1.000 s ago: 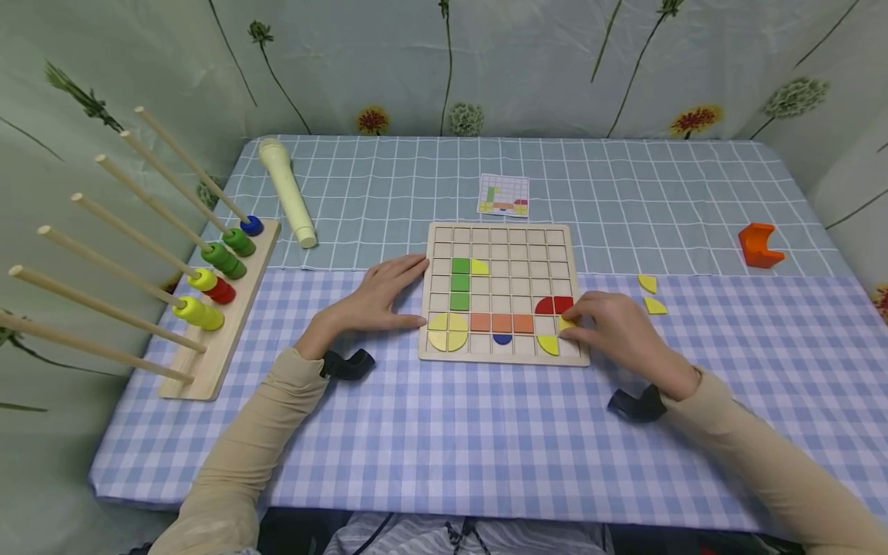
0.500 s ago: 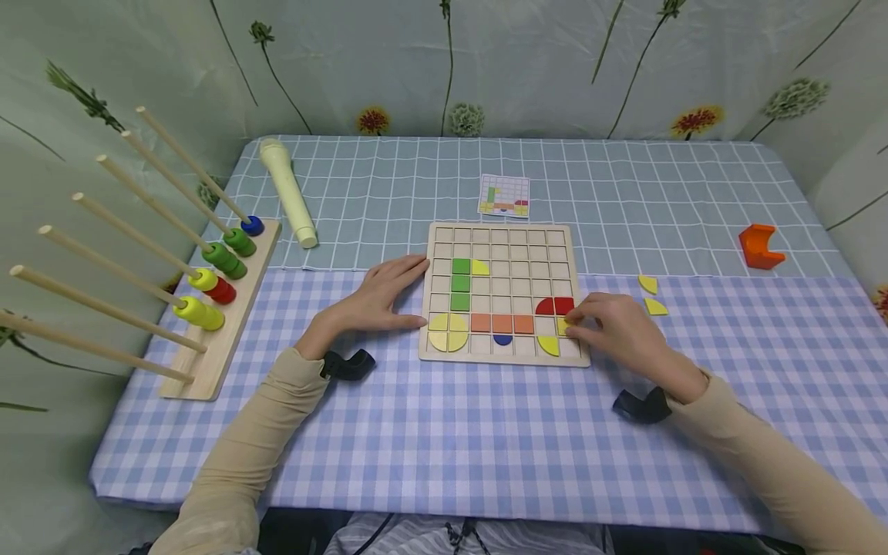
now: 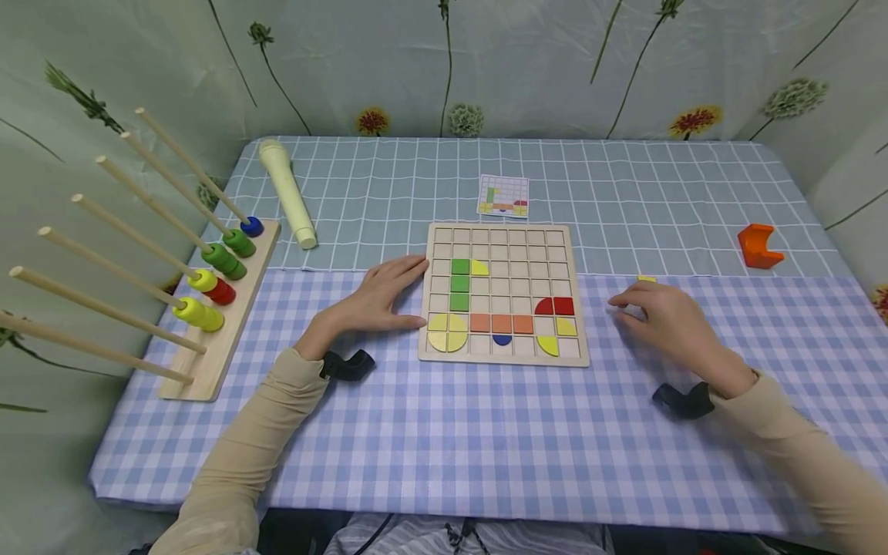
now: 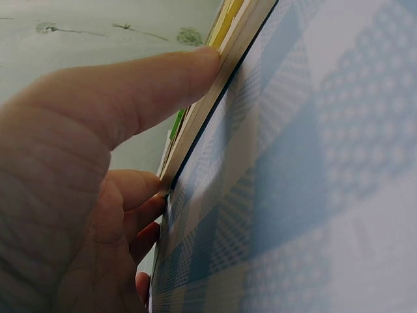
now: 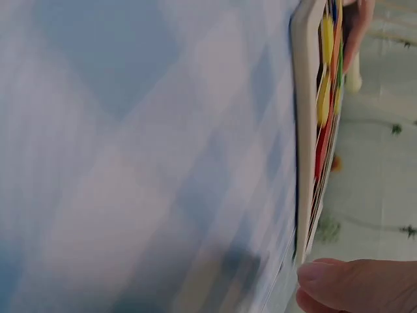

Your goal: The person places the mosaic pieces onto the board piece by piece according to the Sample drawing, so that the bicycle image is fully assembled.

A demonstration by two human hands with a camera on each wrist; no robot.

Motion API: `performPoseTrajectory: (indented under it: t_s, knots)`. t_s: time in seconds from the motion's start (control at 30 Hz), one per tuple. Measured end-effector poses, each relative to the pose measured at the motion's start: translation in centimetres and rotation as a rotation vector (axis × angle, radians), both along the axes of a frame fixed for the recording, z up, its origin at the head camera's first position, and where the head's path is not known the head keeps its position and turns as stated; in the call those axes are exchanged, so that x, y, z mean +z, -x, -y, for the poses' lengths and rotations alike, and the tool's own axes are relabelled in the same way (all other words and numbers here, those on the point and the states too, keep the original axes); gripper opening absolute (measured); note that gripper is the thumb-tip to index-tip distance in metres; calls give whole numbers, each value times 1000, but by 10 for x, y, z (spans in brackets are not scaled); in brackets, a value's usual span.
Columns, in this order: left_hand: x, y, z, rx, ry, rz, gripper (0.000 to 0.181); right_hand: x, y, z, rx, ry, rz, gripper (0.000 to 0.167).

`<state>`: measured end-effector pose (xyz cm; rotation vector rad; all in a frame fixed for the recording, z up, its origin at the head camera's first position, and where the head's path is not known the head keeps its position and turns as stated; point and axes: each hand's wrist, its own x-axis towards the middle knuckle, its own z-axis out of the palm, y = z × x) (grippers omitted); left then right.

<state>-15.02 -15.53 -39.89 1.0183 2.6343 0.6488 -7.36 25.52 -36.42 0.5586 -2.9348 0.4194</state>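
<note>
A wooden grid board lies mid-table, with colored tiles in some cells. My left hand rests against its left edge, fingers straight, thumb touching the rim; the left wrist view shows the thumb there. My right hand is over the cloth right of the board, fingers slightly bent, apart from the board. Just beyond it peeks a yellow quarter-circle tile; the other loose one is hidden by the hand. A yellow tile sits in the board below the red tiles.
A pattern card lies behind the board. On the left stand a wooden peg rack with colored beads and a pale yellow microphone-shaped object. An orange curved block is at far right.
My right hand has let go of the yellow tile in the board and moved right, over the loose yellow tiles. The left hand has stayed in place.
</note>
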Motion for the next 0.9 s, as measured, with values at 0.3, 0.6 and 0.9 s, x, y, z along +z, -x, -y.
performPoseTrajectory:
  t_s: [0.3,0.6,0.9]
  knots:
    - [1,-1,-1,3,-1,4,92,1,4,-30,-46,-45,-10,22]
    - [1,-1,0,0,0,0,92,-1,4,-39,-118,-67,33,24]
    - [2,-1,0,4,-1,6,93,-2,6,-41,-155,-98,95,27]
